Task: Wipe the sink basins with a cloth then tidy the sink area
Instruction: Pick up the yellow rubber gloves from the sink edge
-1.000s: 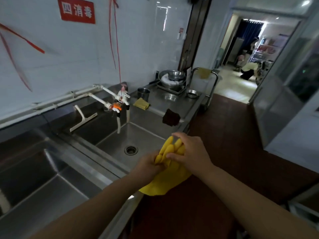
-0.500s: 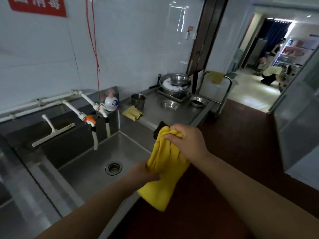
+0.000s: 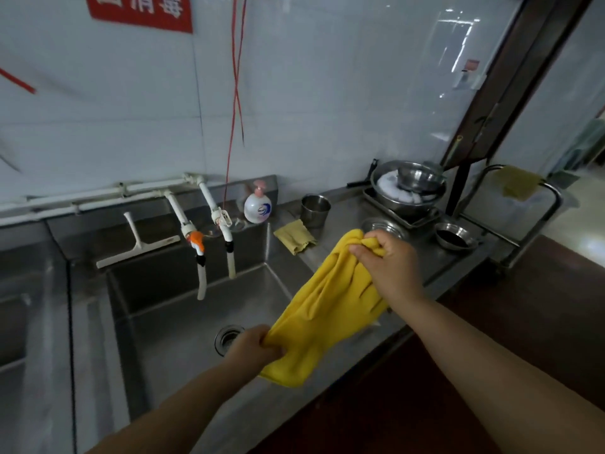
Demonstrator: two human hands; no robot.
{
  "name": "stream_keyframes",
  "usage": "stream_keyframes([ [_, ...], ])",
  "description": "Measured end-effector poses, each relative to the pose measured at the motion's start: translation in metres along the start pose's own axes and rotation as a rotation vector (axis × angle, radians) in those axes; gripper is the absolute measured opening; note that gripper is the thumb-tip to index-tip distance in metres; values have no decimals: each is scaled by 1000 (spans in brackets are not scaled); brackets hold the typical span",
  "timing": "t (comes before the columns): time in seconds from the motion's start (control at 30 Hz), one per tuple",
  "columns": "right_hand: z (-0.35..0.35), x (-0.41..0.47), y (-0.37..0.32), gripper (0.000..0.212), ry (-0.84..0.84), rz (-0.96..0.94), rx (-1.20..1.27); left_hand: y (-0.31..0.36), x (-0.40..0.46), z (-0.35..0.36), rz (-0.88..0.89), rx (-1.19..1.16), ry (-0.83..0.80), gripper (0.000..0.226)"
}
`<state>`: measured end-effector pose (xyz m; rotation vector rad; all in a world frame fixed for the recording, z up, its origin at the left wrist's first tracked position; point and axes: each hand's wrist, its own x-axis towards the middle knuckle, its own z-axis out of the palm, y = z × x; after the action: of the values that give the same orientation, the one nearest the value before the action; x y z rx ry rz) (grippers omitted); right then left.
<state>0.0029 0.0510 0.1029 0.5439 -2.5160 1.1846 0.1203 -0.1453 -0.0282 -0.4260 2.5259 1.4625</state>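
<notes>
Both my hands hold a yellow rubber glove (image 3: 322, 309) over the front right corner of the steel sink basin (image 3: 176, 326). My right hand (image 3: 388, 265) pinches the glove's finger end up high. My left hand (image 3: 253, 348) grips its lower cuff end near the drain (image 3: 227, 337). The glove hangs stretched between them. A small yellow cloth (image 3: 294, 236) lies on the counter at the basin's back right corner. Another basin (image 3: 19, 322) lies at the far left.
Two white taps (image 3: 209, 231) hang over the basin, beside a white squeegee (image 3: 136, 245) and a soap bottle (image 3: 258, 204). On the counter stand a steel cup (image 3: 315, 209), stacked bowls in a tray (image 3: 409, 188) and small dishes (image 3: 455, 235). A cart (image 3: 520, 204) stands at right.
The glove has been pulled out longer: my right hand rose with its finger end and my left hand slid down to the cuff. The view turned left and down toward the sink.
</notes>
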Motion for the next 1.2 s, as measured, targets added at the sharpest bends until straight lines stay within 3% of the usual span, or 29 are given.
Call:
stream_keyframes([
  [0.17,42,62,7,13,-16,59,96,-1,45,-70,-50,-61,161,6],
  [0.33,94,134,6,11,9,128,247,16,94,-158,-21,-107,405,21],
  [0.6,177,215,0,11,-23,169,395,52,163,-261,-24,6,882,15],
  [0.83,250,259,5,17,-134,275,545,61,229,-318,-131,313,1135,19],
  [0.97,285,279,22,17,-173,300,555,66,275,-335,-186,265,1171,20],
  [1.2,317,302,67,2,-260,423,543,68,352,-324,-171,32,1047,20],
])
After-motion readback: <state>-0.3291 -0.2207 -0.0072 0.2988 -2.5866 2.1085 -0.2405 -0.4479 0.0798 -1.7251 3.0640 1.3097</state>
